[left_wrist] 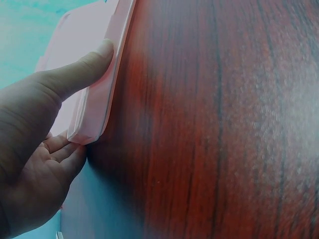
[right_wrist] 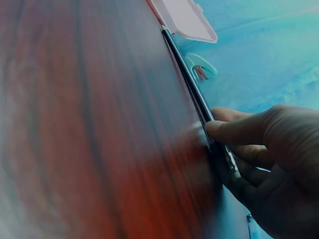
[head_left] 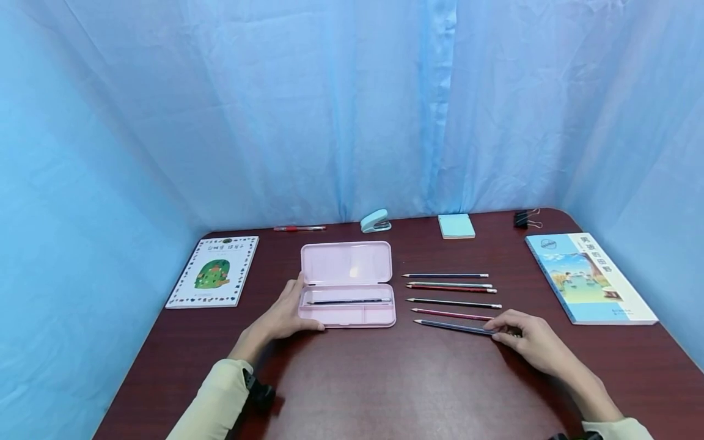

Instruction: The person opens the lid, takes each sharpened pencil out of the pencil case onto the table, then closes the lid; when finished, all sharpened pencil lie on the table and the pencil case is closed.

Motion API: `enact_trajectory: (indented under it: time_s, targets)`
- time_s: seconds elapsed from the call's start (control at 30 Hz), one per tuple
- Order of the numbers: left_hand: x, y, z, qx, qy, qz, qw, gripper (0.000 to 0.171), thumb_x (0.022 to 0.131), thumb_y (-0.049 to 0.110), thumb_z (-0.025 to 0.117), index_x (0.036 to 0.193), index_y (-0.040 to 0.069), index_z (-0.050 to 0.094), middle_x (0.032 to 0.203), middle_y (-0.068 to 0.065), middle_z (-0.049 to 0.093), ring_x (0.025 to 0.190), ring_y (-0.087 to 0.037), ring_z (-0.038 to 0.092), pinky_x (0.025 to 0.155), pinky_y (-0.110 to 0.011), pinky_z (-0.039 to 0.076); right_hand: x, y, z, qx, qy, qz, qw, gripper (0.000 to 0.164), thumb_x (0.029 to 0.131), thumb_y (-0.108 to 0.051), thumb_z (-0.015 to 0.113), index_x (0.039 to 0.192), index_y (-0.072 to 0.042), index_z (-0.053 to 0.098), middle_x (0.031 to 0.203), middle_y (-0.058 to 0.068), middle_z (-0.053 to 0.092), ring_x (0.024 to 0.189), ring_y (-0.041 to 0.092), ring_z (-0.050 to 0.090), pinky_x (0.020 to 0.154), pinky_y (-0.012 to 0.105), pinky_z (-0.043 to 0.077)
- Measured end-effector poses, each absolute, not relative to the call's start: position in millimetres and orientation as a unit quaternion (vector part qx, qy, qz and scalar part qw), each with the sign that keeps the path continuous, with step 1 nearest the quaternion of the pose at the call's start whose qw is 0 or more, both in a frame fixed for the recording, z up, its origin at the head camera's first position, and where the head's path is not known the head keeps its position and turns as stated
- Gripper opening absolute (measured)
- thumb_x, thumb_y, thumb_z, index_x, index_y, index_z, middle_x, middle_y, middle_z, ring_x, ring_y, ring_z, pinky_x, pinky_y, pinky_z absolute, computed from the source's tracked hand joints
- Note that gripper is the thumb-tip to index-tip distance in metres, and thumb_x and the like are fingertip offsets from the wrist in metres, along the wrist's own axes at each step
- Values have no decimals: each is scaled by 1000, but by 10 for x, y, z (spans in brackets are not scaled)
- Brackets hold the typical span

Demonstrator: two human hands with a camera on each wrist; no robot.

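Observation:
A pink pencil case (head_left: 337, 316) lies with its lid up on the table, one pencil (head_left: 349, 301) in its long compartment. My left hand (head_left: 286, 311) holds the case's left end; in the left wrist view the thumb (left_wrist: 84, 72) presses the front wall and the other fingers are at the end corner. To the right, my right hand (head_left: 525, 339) pinches the rear end of a dark blue pencil (head_left: 451, 327), the nearest of a loose row. The right wrist view shows thumb and fingers on this pencil (right_wrist: 192, 79). Behind it lie a red pencil (head_left: 448, 313) and several others.
At the left is a white book (head_left: 217, 269); a blue-and-white book (head_left: 594, 278) lies at the right. Along the back edge are a red pen (head_left: 299, 228), a mint stapler (head_left: 375, 221), a notepad (head_left: 456, 226) and a black binder clip (head_left: 521, 219). Blue curtains surround the table.

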State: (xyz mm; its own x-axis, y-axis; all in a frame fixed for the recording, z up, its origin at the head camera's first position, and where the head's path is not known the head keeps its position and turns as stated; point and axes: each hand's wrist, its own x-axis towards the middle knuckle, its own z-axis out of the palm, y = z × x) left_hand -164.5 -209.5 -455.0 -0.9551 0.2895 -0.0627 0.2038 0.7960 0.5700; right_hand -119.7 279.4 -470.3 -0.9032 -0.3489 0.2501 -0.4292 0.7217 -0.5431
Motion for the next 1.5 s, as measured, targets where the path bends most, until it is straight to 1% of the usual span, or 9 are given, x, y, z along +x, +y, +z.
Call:
enact_trajectory:
  time_s: [0.13,0.4,0.67,0.83,1.0,1.13,1.27,1.4,1.5]
  targets:
    - [-1649,-2099,-4563,131,945,290,72,125,62,52,79,149,7,2,137,-12,29,122,-22,35,102,-39,30,-1215,2784,-4728,216,-925,301,87,28,76,-2,72,92,-26,70,90,-13,62,76,1,54,62,23,43]
    - [-1654,-2096,-4557,142,944,290,62,124,62,49,81,148,3,3,136,-14,31,122,-23,36,101,-39,31,-1241,2786,-4762,216,-926,294,101,29,75,-2,73,92,-26,71,91,-13,62,76,2,54,63,21,40]
    - [-1666,-2095,-4558,133,945,289,69,125,62,51,80,148,6,2,136,-11,31,122,-22,36,102,-38,31,-1244,2768,-4756,213,-929,281,111,29,74,-2,73,93,-25,71,93,-13,62,82,4,56,66,22,43]
    - [-1663,-2095,-4561,131,946,288,70,125,62,50,80,148,6,2,137,-11,30,122,-22,35,102,-38,31,-1274,2674,-4677,217,-931,272,111,28,76,-3,72,94,-25,70,93,-13,59,79,4,54,67,26,45]
    - [-1661,-2096,-4569,133,947,285,67,124,62,50,80,148,6,2,138,-12,29,122,-23,36,101,-38,31,-1388,2438,-4554,243,-924,282,92,23,80,-5,69,94,-23,69,94,-13,59,81,5,56,69,30,48]
    - [-1664,-2098,-4577,137,948,280,67,125,62,51,80,148,5,2,138,-13,29,123,-23,35,101,-38,32,-1540,2158,-4477,284,-907,292,101,19,81,-7,69,95,-19,69,96,-10,59,85,9,57,71,34,47]
    - [-1665,-2102,-4577,139,947,281,66,125,62,51,80,148,5,2,139,-14,29,123,-23,35,102,-38,31,-1706,1810,-4442,324,-887,313,98,20,80,-8,70,99,-15,69,99,-6,60,89,12,58,74,35,46]
    - [-1661,-2102,-4571,139,947,281,65,124,63,50,80,148,5,2,138,-14,29,123,-23,35,102,-38,31,-1825,1435,-4434,338,-878,335,52,23,82,-8,68,104,-12,67,102,-2,60,90,15,58,75,34,47]
    - [-1656,-2101,-4566,139,947,281,66,124,63,50,80,148,4,2,138,-13,29,123,-22,35,102,-38,31,-1881,1173,-4444,350,-875,335,20,24,83,-8,65,107,-10,66,101,2,60,89,17,57,76,33,47]
